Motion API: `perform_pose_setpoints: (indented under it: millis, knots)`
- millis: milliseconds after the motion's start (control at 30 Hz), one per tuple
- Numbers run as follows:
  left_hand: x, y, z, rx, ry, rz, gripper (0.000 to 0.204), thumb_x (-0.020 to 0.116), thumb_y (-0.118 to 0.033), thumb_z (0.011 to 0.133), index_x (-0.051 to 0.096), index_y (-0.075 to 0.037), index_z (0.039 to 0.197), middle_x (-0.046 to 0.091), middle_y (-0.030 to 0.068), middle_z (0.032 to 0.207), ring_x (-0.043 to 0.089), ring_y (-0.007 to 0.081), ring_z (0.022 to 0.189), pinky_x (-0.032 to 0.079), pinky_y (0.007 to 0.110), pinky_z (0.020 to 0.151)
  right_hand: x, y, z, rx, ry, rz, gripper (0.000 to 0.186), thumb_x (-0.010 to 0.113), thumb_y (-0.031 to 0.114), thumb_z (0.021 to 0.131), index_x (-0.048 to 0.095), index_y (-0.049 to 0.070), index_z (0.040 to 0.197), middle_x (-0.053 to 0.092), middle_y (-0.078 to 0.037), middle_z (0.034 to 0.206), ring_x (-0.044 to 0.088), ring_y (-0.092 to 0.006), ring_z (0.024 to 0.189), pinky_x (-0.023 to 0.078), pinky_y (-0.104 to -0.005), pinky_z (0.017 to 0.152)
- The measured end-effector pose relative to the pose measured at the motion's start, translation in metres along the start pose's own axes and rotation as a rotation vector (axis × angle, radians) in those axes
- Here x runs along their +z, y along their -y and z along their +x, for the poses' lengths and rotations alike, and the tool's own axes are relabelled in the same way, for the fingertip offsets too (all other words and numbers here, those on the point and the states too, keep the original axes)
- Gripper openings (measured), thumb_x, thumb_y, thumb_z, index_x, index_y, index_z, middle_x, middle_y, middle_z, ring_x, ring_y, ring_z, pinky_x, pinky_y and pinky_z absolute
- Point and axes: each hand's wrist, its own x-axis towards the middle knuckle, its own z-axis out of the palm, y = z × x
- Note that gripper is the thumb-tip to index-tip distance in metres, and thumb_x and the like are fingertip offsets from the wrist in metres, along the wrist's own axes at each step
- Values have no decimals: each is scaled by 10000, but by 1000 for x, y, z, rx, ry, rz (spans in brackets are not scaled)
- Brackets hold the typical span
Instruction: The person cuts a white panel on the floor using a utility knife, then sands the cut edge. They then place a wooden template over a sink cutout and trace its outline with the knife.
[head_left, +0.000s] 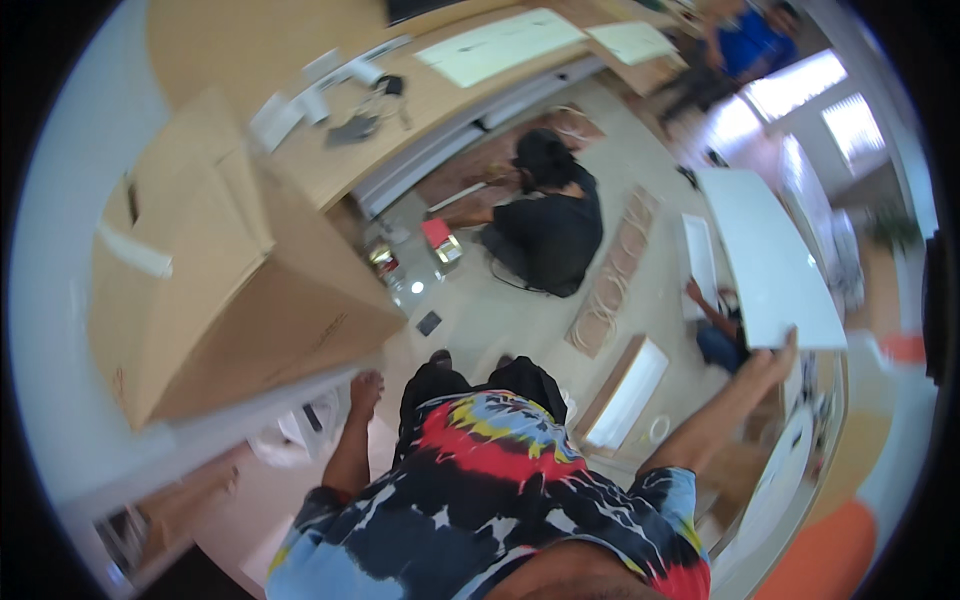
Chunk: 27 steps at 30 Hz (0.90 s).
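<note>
My right hand [772,364] reaches out to the right and grips the near edge of a large white panel [770,250]. One finger lies up over the panel's edge; the others are partly hidden. My left hand [367,390] hangs low at my left side with its fingers curled in, and nothing shows in it. It is close to the lower corner of a big cardboard box [290,330]. Partly under the panel, another person [722,342] sits or crouches, one arm stretched toward a long white tray-like piece [698,255].
A person in black [545,225] crouches on the floor ahead, beside small tins [447,250]. Cardboard strips with coiled cable [615,270] and an open white-lined box [625,395] lie nearby. A wooden counter [330,165] runs along the left. Someone in blue [755,45] is far off.
</note>
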Motion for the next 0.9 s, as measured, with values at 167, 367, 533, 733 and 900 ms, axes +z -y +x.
perform_pose_setpoints:
  millis: [167,367,533,733,900]
  knots:
    - [12,15,3,9,-219,27,247,620,-229,916,661,-75,1105,685,44,915,642,154,708,488,284,559,95,-19,108,-28,-5,-77,521,690,96,900,475,-175,1291,612,-247,1216,646,-374,1051,575,-536,886]
    - [114,63,-77,-356,-330,-320,224,591,-246,913,648,-86,1059,651,50,904,629,194,738,487,345,615,232,-26,204,-29,-111,-240,409,793,214,835,622,-125,989,690,-208,1014,679,-316,783,583,-431,561]
    - [260,53,-119,-351,-87,-278,209,603,-240,918,628,-59,817,592,44,706,561,174,555,437,331,464,266,-5,407,-464,120,-1086,527,552,464,972,673,18,1227,705,-142,1134,677,-259,913,562,-387,770]
    - [313,68,-175,-204,-171,200,331,614,-341,898,693,-35,802,669,182,774,640,360,719,525,439,698,333,-96,392,-694,143,-1543,480,424,432,988,656,126,1276,678,-82,1246,645,-257,1087,502,-437,946]
    - [315,55,-196,-268,-497,36,315,663,-334,854,751,-44,942,715,209,1015,675,396,981,531,415,894,346,-139,365,-957,236,-1418,451,464,413,966,666,127,1250,683,-77,1212,644,-256,1069,503,-442,928]
